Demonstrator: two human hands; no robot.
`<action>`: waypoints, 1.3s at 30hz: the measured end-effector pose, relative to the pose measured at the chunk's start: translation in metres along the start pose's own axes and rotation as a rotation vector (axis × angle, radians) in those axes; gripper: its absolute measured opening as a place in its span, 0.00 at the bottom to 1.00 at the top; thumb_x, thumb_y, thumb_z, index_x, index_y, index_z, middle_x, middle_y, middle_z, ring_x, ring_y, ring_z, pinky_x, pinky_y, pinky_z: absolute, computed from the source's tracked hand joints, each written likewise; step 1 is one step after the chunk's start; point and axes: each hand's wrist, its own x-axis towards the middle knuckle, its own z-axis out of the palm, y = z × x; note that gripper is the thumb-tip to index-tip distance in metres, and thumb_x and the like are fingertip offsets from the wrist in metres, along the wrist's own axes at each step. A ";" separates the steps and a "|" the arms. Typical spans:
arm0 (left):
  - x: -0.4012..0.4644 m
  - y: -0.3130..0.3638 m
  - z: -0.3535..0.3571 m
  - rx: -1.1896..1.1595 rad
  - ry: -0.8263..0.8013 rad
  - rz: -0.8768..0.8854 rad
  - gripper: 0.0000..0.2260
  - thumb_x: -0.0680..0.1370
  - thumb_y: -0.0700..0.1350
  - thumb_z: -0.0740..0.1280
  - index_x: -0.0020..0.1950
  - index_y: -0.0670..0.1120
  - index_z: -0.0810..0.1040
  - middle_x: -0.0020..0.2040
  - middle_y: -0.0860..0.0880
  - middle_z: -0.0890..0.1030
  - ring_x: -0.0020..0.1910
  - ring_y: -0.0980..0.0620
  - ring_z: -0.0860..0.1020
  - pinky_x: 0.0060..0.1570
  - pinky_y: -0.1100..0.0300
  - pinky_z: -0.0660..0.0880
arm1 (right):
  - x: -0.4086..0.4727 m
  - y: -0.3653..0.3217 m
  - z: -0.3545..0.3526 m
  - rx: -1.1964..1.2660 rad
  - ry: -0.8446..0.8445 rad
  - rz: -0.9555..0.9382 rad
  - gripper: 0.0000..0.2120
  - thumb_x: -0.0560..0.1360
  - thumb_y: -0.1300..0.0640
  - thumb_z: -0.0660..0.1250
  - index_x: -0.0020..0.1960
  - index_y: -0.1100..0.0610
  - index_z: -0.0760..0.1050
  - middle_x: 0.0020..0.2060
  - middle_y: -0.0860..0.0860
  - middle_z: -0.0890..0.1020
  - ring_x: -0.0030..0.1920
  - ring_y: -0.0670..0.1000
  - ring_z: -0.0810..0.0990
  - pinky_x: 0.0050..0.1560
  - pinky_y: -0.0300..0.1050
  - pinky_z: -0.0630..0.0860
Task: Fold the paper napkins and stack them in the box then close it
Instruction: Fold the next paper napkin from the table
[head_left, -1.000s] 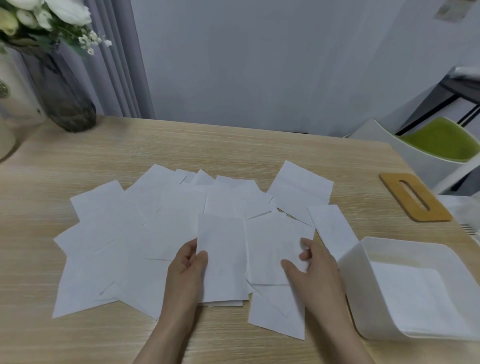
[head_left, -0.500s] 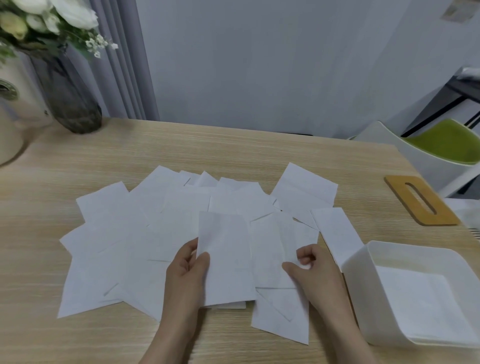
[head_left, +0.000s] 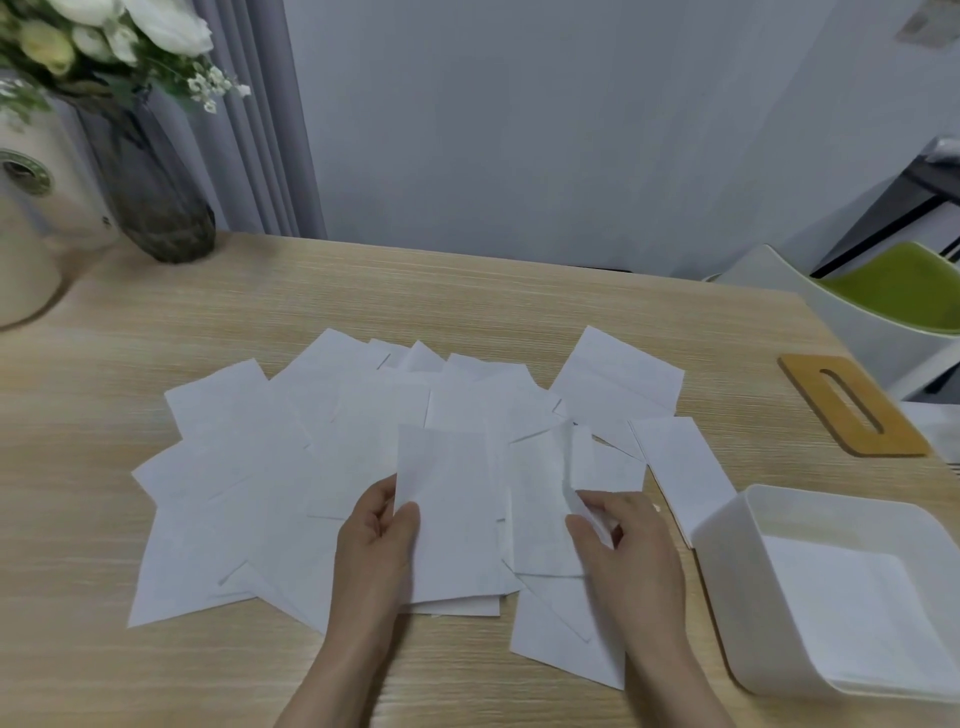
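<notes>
While the left hand (head_left: 376, 540) pinches the left edge of a folded napkin (head_left: 449, 512) at the table's (head_left: 467, 301) centre, the right hand (head_left: 626, 545) pinches a lifted edge of the neighbouring napkin (head_left: 540, 499) at 3 o'clock from it; loose napkins (head_left: 249, 467) fan out behind, the white box (head_left: 727, 597) with stacked napkins (head_left: 852, 597) lies at 4 o'clock, its wooden lid (head_left: 852, 402) at 2 o'clock

Both forearms enter from bottom edge, angled up and inward. Left hand (head_left: 375, 540): palm turned inward, thumb (head_left: 406, 514) pressed against fingers in a pinch. Right hand (head_left: 626, 545): back facing up, fingers curled, thumb and forefinger apparently pinching; fingertips blurred. Hands side by side, apart, not touching.
</notes>
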 end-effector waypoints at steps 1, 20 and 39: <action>0.000 0.000 0.000 0.001 -0.002 -0.003 0.13 0.80 0.35 0.62 0.54 0.53 0.79 0.45 0.57 0.86 0.42 0.59 0.83 0.38 0.66 0.75 | 0.001 0.000 0.000 0.028 0.014 0.014 0.05 0.74 0.53 0.69 0.49 0.44 0.78 0.47 0.40 0.76 0.48 0.45 0.75 0.39 0.41 0.69; -0.001 0.001 -0.001 0.001 -0.014 -0.011 0.13 0.80 0.35 0.62 0.55 0.51 0.80 0.46 0.55 0.86 0.43 0.58 0.84 0.42 0.60 0.75 | 0.003 0.001 -0.041 0.195 -0.196 0.241 0.12 0.74 0.54 0.66 0.35 0.57 0.69 0.30 0.45 0.74 0.33 0.48 0.71 0.36 0.44 0.66; 0.005 -0.005 -0.003 -0.001 0.006 -0.012 0.14 0.81 0.39 0.59 0.53 0.53 0.82 0.48 0.55 0.86 0.48 0.56 0.83 0.46 0.58 0.74 | -0.002 0.009 -0.031 0.564 -0.111 0.343 0.05 0.78 0.61 0.65 0.43 0.60 0.75 0.21 0.46 0.76 0.23 0.41 0.71 0.28 0.40 0.69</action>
